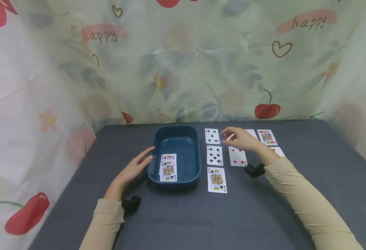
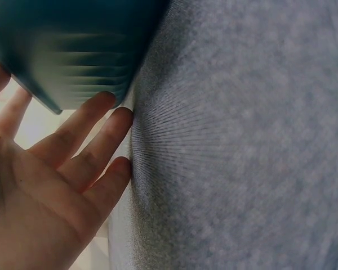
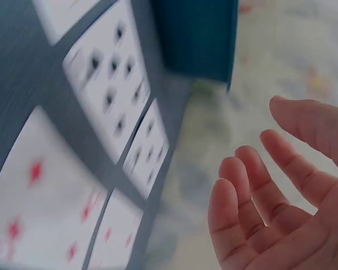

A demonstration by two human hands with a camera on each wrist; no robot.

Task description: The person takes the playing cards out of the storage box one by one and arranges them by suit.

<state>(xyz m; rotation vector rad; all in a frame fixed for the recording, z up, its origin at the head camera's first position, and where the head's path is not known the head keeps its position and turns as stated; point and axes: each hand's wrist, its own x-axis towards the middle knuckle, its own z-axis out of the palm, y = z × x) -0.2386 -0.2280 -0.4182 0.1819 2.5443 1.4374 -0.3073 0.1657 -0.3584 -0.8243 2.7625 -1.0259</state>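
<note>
My left hand (image 1: 134, 170) rests its fingers against the left side of a blue tray (image 1: 197, 156). In the left wrist view the fingers (image 2: 101, 143) are extended, touching the ribbed end of the tray. Inside the tray lie overlapping playing cards, with a king of clubs (image 1: 168, 171) on top. My right hand (image 1: 240, 139) hovers over the cards right of the tray, fingers loosely bent and nothing between them. Nearest it are a spade card (image 1: 212, 136) at the back and a diamond card (image 1: 237, 158) below; part of another card is hidden behind the hand.
A column of spade cards stands beside the tray, with a seven-like spade card (image 1: 215, 155) and a king of spades (image 1: 217, 180) in front. Farther right lie a king of hearts (image 1: 267, 137) and a partly covered red card (image 1: 277, 151). A patterned curtain (image 1: 186, 69) hangs behind the table.
</note>
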